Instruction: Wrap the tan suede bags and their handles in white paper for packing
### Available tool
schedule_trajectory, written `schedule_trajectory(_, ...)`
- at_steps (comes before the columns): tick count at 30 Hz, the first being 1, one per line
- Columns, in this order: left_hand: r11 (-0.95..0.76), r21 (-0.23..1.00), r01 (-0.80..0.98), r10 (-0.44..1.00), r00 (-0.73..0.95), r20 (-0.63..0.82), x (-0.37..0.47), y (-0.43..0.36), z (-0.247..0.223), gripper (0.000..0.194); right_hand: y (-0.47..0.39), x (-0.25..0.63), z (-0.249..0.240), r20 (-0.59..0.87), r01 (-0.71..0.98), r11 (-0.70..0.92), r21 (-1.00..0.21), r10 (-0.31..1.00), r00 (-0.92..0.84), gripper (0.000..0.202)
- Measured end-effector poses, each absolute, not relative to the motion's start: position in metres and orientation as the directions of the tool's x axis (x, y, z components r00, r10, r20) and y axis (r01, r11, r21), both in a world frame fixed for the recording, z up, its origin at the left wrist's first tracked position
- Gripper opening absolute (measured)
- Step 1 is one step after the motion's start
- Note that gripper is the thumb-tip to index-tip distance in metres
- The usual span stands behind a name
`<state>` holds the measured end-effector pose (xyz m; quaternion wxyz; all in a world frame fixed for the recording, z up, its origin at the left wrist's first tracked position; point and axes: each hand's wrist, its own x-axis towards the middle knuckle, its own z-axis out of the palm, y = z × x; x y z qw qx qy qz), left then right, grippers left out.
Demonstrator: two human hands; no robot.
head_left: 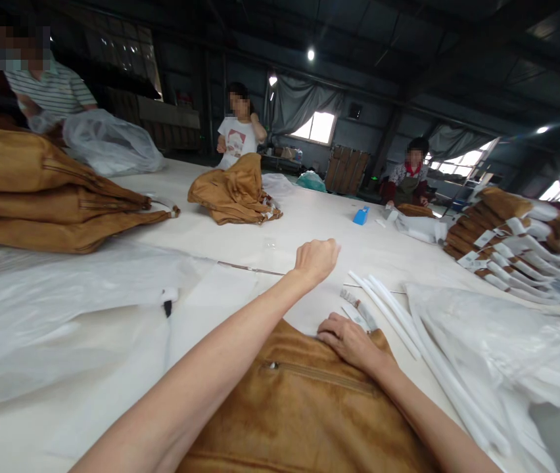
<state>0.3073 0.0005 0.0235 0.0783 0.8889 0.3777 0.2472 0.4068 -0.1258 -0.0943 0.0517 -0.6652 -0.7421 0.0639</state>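
A brown suede-like bag [304, 414] with a zipper [319, 378] across its upper part lies right in front of me. My left hand [317, 261] is raised beyond the bag's top edge, fingers curled into a fist; whatever they may hold is hidden. At that top edge, my right hand [346, 338] has its fingers bent over the brown material, gripping it. White tags and a clear strip [356, 309] lie just past my right hand.
Brown bags are piled at left [23, 190], with a crumpled one [233, 194] farther back. Clear plastic bags [501, 341] and white tubes [393, 315] lie at right, near stacked bags with wrapped handles [511, 236]. A blue object [360, 215] stands mid-table. Several people are beyond.
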Motion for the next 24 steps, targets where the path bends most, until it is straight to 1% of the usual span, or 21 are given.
schedule_trajectory(5,-0.731,0.384,0.564,0.682,0.590,0.432,0.307,-0.006,0.030,0.039,-0.116,0.403,-0.093,-0.047,0.951,0.074,-0.299,0.995,-0.092,0.021)
schedule_trajectory(9,-0.789,0.439,0.430,0.607,0.655,0.449,0.288,-0.018,0.040,0.035,-0.129,0.407,-0.085,-0.030,0.904,0.017,-0.428,0.999,-0.033,0.024)
schedule_trajectory(12,-0.807,0.530,0.262,0.536,0.701,0.470,0.258,-0.035,0.045,0.031,-0.158,0.415,-0.074,0.023,0.862,-0.028,-0.506,0.999,0.047,0.030)
schedule_trajectory(15,-0.758,0.649,0.063,0.468,0.746,0.474,0.223,-0.063,0.044,0.027,-0.198,0.420,-0.062,0.079,0.777,-0.062,-0.627,0.987,0.143,0.030)
schedule_trajectory(17,-0.744,0.668,0.029,0.418,0.800,0.431,0.200,-0.085,0.038,0.027,-0.227,0.417,-0.053,0.106,0.715,-0.070,-0.696,0.974,0.199,0.031)
schedule_trajectory(19,-0.767,0.637,0.075,0.377,0.856,0.354,0.181,-0.107,0.027,0.029,-0.257,0.408,-0.044,0.110,0.687,-0.075,-0.722,0.969,0.222,0.033)
schedule_trajectory(22,-0.809,0.570,0.147,0.311,0.929,0.202,0.155,-0.132,0.005,0.034,-0.299,0.386,-0.035,0.086,0.706,-0.061,-0.706,0.981,0.171,0.035)
schedule_trajectory(24,-0.811,0.558,0.175,0.298,0.945,0.137,0.138,-0.142,-0.010,0.029,-0.324,0.374,-0.037,0.073,0.754,-0.048,-0.655,0.989,0.127,0.033)
